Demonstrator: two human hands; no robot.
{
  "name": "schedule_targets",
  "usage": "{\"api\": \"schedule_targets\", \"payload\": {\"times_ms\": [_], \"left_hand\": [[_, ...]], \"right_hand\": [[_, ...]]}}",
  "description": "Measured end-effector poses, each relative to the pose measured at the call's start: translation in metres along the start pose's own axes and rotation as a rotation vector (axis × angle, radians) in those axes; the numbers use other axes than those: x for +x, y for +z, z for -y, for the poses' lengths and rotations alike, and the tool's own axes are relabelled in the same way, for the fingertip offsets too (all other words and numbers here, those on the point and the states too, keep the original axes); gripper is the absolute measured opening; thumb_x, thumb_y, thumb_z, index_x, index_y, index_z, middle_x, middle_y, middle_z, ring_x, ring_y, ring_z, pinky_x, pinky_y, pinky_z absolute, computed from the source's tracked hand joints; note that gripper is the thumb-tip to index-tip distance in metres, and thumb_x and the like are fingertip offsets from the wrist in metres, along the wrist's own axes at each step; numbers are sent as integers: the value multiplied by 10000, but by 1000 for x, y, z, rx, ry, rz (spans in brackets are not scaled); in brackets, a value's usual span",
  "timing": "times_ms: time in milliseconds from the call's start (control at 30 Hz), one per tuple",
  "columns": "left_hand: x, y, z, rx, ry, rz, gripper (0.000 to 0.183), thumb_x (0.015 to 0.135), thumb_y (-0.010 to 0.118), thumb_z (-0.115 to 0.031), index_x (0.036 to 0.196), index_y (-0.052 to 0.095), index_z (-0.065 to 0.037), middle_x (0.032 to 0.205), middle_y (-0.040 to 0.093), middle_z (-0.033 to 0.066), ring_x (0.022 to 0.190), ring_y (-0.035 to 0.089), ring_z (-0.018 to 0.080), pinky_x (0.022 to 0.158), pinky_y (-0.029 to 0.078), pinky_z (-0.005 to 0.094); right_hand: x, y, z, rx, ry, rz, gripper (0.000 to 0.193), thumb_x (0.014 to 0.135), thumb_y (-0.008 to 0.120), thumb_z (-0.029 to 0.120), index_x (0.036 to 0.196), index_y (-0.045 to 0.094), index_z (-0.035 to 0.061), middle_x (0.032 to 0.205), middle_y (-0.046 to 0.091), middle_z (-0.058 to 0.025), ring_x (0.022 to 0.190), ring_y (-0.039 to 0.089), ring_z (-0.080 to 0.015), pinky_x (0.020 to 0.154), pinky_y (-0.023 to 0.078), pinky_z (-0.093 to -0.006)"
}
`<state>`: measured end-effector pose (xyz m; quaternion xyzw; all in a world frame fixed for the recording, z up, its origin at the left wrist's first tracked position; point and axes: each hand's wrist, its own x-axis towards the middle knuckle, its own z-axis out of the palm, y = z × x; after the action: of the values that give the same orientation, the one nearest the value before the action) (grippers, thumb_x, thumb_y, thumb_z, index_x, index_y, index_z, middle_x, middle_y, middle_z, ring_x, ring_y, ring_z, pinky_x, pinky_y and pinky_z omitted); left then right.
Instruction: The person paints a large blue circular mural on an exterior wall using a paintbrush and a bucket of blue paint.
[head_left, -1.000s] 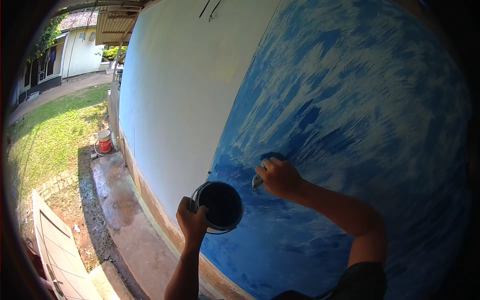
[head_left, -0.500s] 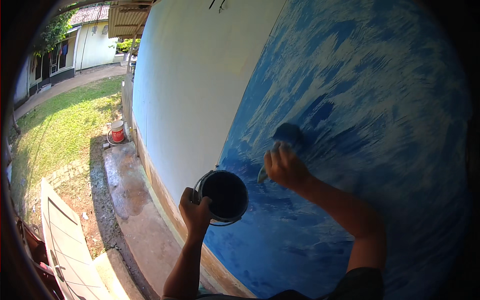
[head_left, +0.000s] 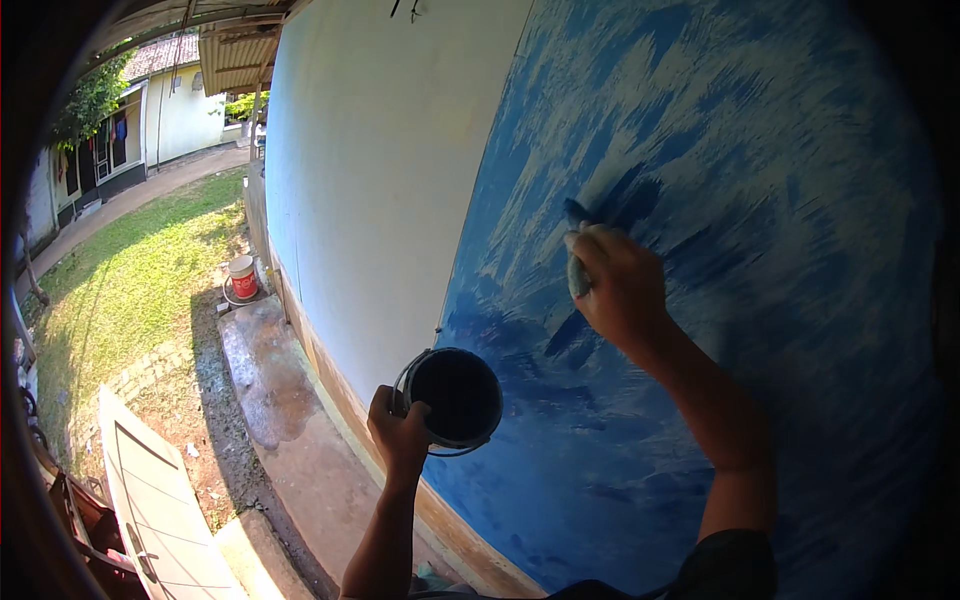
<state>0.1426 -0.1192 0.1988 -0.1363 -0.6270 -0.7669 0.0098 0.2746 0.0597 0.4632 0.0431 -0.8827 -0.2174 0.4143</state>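
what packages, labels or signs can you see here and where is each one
Paint bucket: on the ground at the foot of the white wall, far end of the concrete strip; a round white tub with a red label band.
Small paint pot: held in the left hand near the blue wall; round, dark inside, no label showing.
No signs or screens in view.

Matt, streaky blue paint on smooth wall; dark plastic-looking pail.

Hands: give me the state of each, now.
Left hand: closed on the paint can.
Right hand: closed on the paintbrush, against the blue wall.
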Motion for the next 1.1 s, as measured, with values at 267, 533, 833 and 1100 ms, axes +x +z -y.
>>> {"api": "schedule_targets", "payload": {"times_ms": [267, 533, 833, 1100], "left_hand": [[-11, -22, -10, -122, -60, 1, 265, 676, 637, 30, 704, 382, -39, 658, 385, 3, 624, 367, 101, 569, 354, 303], [-32, -18, 6, -284, -99, 8, 260, 690, 557, 88, 730, 341, -51, 689, 342, -21, 643, 334, 66, 554, 299, 268], [-25, -37, 4, -347, 45, 9, 215, 676, 546, 56, 739, 369, -50, 667, 355, -29, 644, 337, 54, 549, 296, 256], [-22, -59, 6, -239, 227, 84, 241, 662, 600, -15, 735, 371, -35, 655, 386, -10, 645, 341, 56, 530, 296, 261]], "right_hand": [[-55, 41, 24, -702, -361, 126, 180, 806, 750, 85, 933, 675, -17, 896, 684, -229, 924, 726, -387, 799, 633, -377], [-81, 45, 54, 167, 90, 499, 126, 868, 746, 97, 937, 720, -5, 926, 737, -188, 830, 739, -302, 748, 618, -402], [-53, 3, 96, 883, -7, 260, 192, 850, 816, 112, 1016, 750, 43, 940, 751, -146, 854, 759, -278, 727, 626, -363], [-102, 60, 164, 558, -60, 526, 333, 793, 819, 145, 1110, 739, 77, 938, 707, -121, 782, 735, -263, 677, 624, -381]]}}
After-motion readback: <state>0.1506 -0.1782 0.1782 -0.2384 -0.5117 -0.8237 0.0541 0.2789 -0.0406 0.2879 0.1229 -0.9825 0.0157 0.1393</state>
